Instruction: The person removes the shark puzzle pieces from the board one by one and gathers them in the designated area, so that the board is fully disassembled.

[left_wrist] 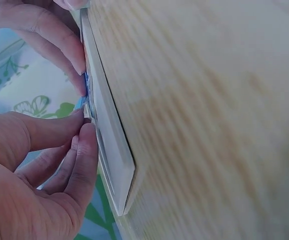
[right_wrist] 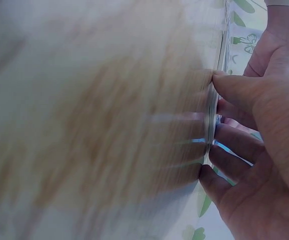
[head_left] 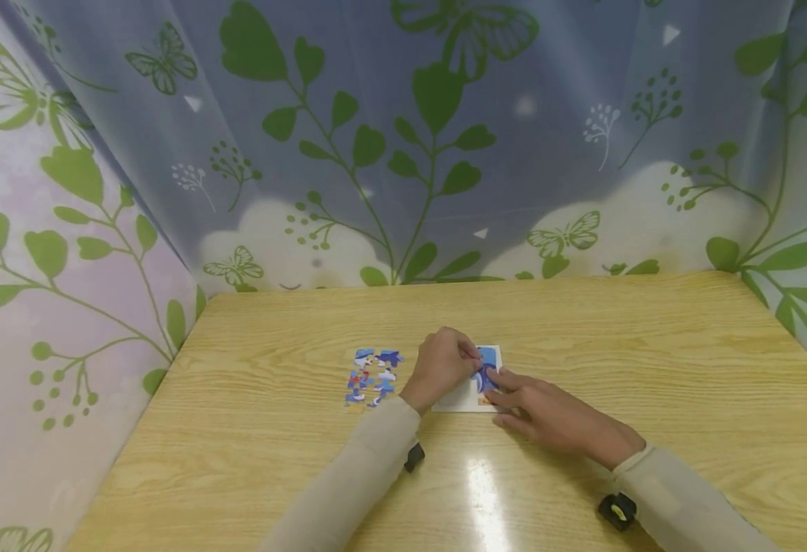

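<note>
A white-bordered jigsaw puzzle board (head_left: 452, 405) lies flat on the table, with blue picture pieces (head_left: 489, 356) fitted along its right side. Over the middle of the board, my left hand (head_left: 439, 368) pinches a small puzzle piece (left_wrist: 88, 120) between thumb and fingertips; the fingers mostly hide it. From the right, my right hand (head_left: 548, 410) rests its extended fingertips on the fitted pieces and the board's edge. Its thumb touches the near edge in the right wrist view. To the left of the board lie several loose puzzle pieces (head_left: 388, 376) in blue, white and red.
The wood-grain table (head_left: 265, 460) reaches back to a curtain (head_left: 348, 153) printed with leaves and butterflies. Another patterned cloth (head_left: 65, 307) hangs along the left side. Dark wrist-worn devices (head_left: 617, 511) sit at the sleeves.
</note>
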Demonstrator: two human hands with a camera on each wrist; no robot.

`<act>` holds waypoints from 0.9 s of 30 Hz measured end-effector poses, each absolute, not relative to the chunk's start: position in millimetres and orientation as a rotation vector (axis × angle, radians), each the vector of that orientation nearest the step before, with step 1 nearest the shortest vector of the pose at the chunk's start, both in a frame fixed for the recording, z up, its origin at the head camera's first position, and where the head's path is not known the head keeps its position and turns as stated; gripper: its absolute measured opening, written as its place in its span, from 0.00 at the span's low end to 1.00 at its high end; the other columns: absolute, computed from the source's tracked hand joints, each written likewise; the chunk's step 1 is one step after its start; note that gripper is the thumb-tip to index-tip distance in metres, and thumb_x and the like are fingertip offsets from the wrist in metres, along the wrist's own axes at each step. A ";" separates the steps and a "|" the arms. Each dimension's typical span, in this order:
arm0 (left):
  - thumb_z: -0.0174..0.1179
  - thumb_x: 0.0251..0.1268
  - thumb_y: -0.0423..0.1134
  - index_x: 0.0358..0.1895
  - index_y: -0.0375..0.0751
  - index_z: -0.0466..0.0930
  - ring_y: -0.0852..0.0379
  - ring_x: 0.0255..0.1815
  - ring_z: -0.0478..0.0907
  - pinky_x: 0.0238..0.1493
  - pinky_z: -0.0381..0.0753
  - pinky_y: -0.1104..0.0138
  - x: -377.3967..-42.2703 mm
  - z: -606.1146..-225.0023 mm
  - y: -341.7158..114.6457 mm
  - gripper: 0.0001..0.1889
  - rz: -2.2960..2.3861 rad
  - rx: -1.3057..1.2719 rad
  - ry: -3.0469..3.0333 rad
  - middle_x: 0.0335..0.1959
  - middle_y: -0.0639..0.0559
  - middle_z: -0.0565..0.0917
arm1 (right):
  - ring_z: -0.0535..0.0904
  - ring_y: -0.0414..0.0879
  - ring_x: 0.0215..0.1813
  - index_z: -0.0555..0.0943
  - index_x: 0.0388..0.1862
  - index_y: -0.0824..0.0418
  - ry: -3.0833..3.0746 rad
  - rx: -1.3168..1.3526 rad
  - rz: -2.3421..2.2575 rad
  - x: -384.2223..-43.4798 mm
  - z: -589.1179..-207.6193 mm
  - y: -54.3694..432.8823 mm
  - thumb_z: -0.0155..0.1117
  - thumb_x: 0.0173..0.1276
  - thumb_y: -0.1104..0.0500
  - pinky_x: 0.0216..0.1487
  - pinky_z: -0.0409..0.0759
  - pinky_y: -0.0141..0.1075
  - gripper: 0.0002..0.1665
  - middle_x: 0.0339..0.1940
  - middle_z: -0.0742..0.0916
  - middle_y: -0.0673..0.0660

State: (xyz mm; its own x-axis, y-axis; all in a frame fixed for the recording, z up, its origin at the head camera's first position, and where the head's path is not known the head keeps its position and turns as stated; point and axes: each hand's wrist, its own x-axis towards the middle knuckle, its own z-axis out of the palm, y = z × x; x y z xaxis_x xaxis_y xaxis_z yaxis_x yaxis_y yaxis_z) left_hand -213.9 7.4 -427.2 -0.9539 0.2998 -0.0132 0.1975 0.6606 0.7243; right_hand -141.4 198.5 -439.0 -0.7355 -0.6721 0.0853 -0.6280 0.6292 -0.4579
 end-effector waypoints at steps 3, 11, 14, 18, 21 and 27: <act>0.73 0.59 0.32 0.32 0.38 0.90 0.63 0.27 0.78 0.30 0.77 0.71 -213.4 -425.7 5.6 0.02 1.193 0.407 2.735 0.26 0.56 0.86 | 0.66 0.70 0.72 0.75 0.64 0.74 2.752 -1.103 -0.715 -141.8 -439.4 198.3 0.61 0.76 0.59 0.67 0.69 0.57 0.25 0.73 0.69 0.73; 0.73 0.58 0.34 0.31 0.42 0.89 0.61 0.30 0.79 0.33 0.78 0.70 -213.2 -424.2 -9.1 0.02 1.214 0.383 2.741 0.28 0.57 0.86 | 0.67 0.70 0.71 0.76 0.63 0.74 2.765 -1.110 -0.697 -142.7 -440.5 198.2 0.62 0.76 0.59 0.67 0.69 0.57 0.24 0.72 0.70 0.74; 0.73 0.59 0.35 0.30 0.43 0.89 0.61 0.30 0.79 0.33 0.78 0.69 -212.6 -423.9 -18.2 0.02 1.214 0.370 2.731 0.28 0.56 0.85 | 0.67 0.70 0.72 0.76 0.64 0.74 2.769 -1.097 -0.693 -142.1 -440.0 198.7 0.62 0.76 0.59 0.67 0.69 0.57 0.24 0.72 0.70 0.73; 0.72 0.60 0.35 0.30 0.43 0.89 0.59 0.30 0.79 0.32 0.78 0.68 -212.4 -424.0 -32.3 0.02 1.240 0.373 2.710 0.28 0.56 0.85 | 0.66 0.70 0.72 0.76 0.64 0.73 2.770 -1.084 -0.694 -141.2 -438.7 199.0 0.62 0.76 0.58 0.68 0.68 0.57 0.25 0.72 0.70 0.73; 0.71 0.60 0.34 0.31 0.42 0.89 0.58 0.32 0.80 0.33 0.79 0.66 -211.9 -422.8 -44.3 0.02 1.262 0.367 2.703 0.30 0.56 0.86 | 0.66 0.70 0.72 0.75 0.64 0.73 2.770 -1.077 -0.699 -140.7 -438.0 199.0 0.62 0.76 0.58 0.68 0.68 0.57 0.25 0.72 0.70 0.72; 0.71 0.61 0.35 0.33 0.41 0.89 0.57 0.34 0.81 0.37 0.82 0.64 -212.6 -419.7 -69.5 0.02 1.229 0.308 2.717 0.33 0.53 0.86 | 0.66 0.70 0.72 0.75 0.64 0.74 2.765 -1.079 -0.708 -140.2 -438.0 198.4 0.62 0.76 0.58 0.68 0.68 0.57 0.25 0.73 0.70 0.72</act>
State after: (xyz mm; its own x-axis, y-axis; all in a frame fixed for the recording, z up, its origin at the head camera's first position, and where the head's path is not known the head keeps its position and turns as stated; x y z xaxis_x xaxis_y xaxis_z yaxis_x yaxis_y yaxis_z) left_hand -212.6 -69.5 -419.7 -0.9687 0.2439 -0.0461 0.1264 0.6444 0.7541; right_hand -140.2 198.4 -438.0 -0.7463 -0.6605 0.0822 -0.6186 0.6428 -0.4517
